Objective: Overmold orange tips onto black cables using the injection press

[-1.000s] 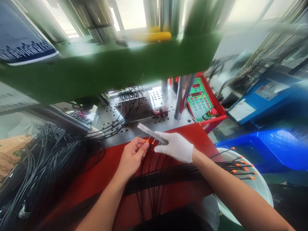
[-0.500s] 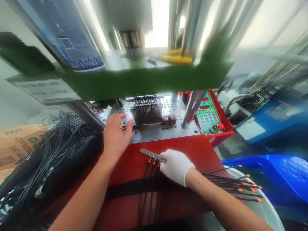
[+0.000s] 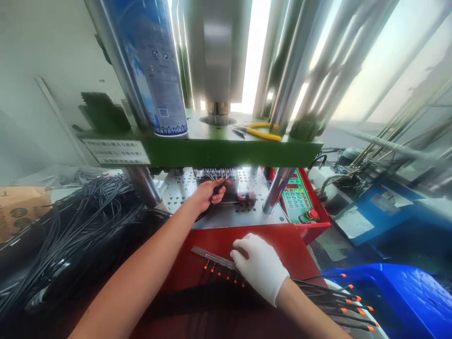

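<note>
My left hand [image 3: 211, 194], bare, reaches under the green press plate with its fingers closed round black cables [image 3: 216, 188]. These cables run to a row of metal fittings [image 3: 217, 172] in the mould block on the perforated steel plate. My right hand [image 3: 261, 266], in a white glove, is just above the red table, thumb and forefinger apart with nothing between them. Beside and partly beneath it, a slim metal bar [image 3: 213, 257] lies on the table. Several black cables with orange ends hang from the bar; the glove hides its right end.
On the green press plate [image 3: 219, 153] stand a blue spray can [image 3: 157, 75] and yellow-handled pliers [image 3: 263, 132]. Black cables [image 3: 106, 212] are heaped at left. A red control box [image 3: 300, 193] stands at right, above a blue bin [image 3: 395, 292] and orange-tipped cables [image 3: 348, 306].
My left hand has moved forward and right and closed on the cables. The right hand has let go of the metal bar, which now lies on the table. The view has tilted upward.
</note>
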`<state>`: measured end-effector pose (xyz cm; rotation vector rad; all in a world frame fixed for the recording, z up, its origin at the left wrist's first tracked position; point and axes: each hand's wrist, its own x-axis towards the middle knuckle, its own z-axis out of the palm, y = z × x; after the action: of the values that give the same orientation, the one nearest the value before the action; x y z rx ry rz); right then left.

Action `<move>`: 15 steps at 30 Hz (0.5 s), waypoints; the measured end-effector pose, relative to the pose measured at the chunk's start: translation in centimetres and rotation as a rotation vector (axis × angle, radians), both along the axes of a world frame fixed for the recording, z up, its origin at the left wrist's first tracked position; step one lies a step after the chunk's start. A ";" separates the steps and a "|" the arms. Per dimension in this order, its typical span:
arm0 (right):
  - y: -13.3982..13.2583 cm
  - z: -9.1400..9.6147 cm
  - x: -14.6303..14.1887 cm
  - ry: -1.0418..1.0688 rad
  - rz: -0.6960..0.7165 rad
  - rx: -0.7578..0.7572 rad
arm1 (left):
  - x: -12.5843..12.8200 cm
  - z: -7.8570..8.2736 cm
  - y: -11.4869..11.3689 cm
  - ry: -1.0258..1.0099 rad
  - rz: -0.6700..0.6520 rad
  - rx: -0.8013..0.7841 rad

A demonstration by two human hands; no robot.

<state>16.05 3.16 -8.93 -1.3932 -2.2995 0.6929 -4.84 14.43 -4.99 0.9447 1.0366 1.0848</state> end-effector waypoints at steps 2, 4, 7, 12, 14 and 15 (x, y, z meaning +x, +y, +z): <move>0.5 0.1 0.4 0.072 -0.028 -0.042 | -0.3 0.7 0.0 -0.040 0.022 0.022; 0.9 0.1 0.7 0.145 -0.048 -0.091 | -0.6 1.1 0.0 -0.059 0.042 0.032; 1.4 0.1 1.1 0.255 -0.075 -0.159 | -0.7 1.4 0.2 -0.074 0.064 0.043; 3.0 0.6 1.6 0.425 -0.096 -0.273 | -0.6 1.7 0.5 -0.098 0.077 0.058; 5.0 1.3 1.0 0.509 -0.081 -0.343 | -0.5 1.5 0.5 -0.106 0.068 0.057; 6.4 1.7 0.5 0.560 -0.085 -0.383 | -0.5 1.4 0.4 -0.108 0.064 0.054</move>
<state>16.52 9.56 -7.23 -1.2282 -1.7166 1.3509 -5.39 14.81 -3.63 0.8906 0.9585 1.2090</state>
